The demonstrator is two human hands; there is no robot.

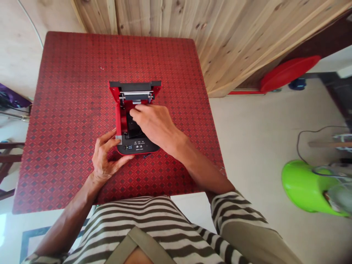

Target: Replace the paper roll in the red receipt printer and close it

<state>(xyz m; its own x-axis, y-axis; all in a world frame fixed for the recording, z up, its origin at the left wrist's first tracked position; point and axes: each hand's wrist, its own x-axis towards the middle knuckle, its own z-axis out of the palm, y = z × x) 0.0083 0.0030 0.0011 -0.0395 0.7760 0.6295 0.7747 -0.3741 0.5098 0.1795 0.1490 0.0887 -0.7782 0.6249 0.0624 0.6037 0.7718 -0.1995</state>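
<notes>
A small red and black device stands on the patterned red table, its lid raised at the back and showing a roller. My left hand holds the device's front left corner, thumb along the front edge and fingers on the left side. Over the open compartment, my right hand has its fingers bent down inside. The fingertips are partly hidden, and whatever they hold cannot be made out. A dark inner part shows below them.
The red table reaches to a wooden plank wall at the back. On the floor at the right lie a bright green bin and a cable. A red round object leans farther back.
</notes>
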